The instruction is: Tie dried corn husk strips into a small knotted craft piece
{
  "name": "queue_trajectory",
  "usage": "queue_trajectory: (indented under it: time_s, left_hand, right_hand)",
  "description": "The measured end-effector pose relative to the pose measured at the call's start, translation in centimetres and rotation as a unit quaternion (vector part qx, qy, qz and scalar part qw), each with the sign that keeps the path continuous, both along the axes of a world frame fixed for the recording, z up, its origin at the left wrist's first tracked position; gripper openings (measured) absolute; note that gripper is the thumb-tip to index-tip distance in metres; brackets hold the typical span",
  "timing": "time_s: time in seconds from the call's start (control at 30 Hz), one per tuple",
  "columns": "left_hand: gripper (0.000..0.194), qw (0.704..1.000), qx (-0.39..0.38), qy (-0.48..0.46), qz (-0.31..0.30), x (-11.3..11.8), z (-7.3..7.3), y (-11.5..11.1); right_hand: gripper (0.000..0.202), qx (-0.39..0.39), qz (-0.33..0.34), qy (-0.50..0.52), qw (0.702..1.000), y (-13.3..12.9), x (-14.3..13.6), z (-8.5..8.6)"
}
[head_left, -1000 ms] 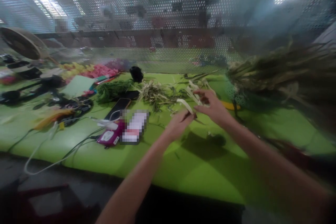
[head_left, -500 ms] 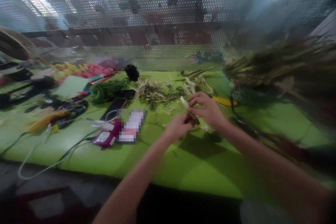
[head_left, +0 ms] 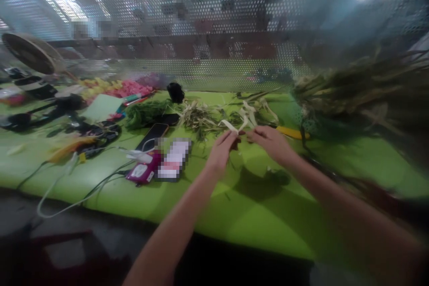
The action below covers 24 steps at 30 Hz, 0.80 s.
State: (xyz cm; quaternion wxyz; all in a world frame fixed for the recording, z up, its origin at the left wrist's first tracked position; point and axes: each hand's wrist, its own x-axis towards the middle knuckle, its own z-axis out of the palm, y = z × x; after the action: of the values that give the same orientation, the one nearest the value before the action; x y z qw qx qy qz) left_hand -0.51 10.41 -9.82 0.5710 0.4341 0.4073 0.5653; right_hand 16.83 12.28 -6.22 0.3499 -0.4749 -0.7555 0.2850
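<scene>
My left hand (head_left: 222, 148) is closed on a pale, flat strip (head_left: 229, 125), whose light end sticks up past the fingertips. Close beside it on the right, my right hand (head_left: 268, 139) has its thumb and fingers pressed together; what they pinch is too small to make out. Both hands are over the green tabletop (head_left: 241, 223). Beyond them lie pale dry strips (head_left: 250, 109) and a heap of dry plant pieces (head_left: 197, 116). A yellow-handled tool (head_left: 292, 132) rests just behind my right hand.
Left of my hands are a lit phone (head_left: 174, 160), a purple device (head_left: 144, 170) with cables and a dark phone (head_left: 153, 136). Green netting (head_left: 142, 114) and pink flowers (head_left: 134, 89) lie farther back. A big dry plant bundle (head_left: 355, 89) fills the right.
My hands have moved slightly apart; the left went up and leftward. The strip now leans left at a lower angle. The whole view has shifted a little.
</scene>
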Motion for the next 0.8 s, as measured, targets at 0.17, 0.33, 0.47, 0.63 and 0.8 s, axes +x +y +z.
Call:
queue_trajectory:
  time_s: [0.17,0.33,0.47,0.63,0.8]
  left_hand:
    - [0.019,0.998,-0.027,-0.063,-0.01,-0.3,-0.1,0.3]
    - [0.016,0.993,-0.047,-0.103,-0.017,-0.6,-0.2,0.6]
    - [0.025,0.991,-0.056,-0.117,-0.027,-1.1,-0.4,0.8]
    - [0.033,0.992,-0.038,-0.119,-0.011,-1.0,-0.5,1.0]
    - [0.034,0.99,-0.05,-0.133,-0.008,0.1,-0.3,0.6]
  right_hand:
    - [0.037,-0.077,0.064,0.066,0.993,0.2,-0.5,-0.4]
    - [0.036,0.021,0.034,-0.003,0.999,1.0,0.0,-1.3]
    - [0.022,0.136,-0.012,-0.066,0.988,1.2,0.5,-1.4]
    - [0.015,0.279,-0.091,-0.054,0.954,0.1,0.2,-0.5]
    - [0.016,0.241,-0.032,-0.099,0.965,-1.2,-1.3,-1.2]
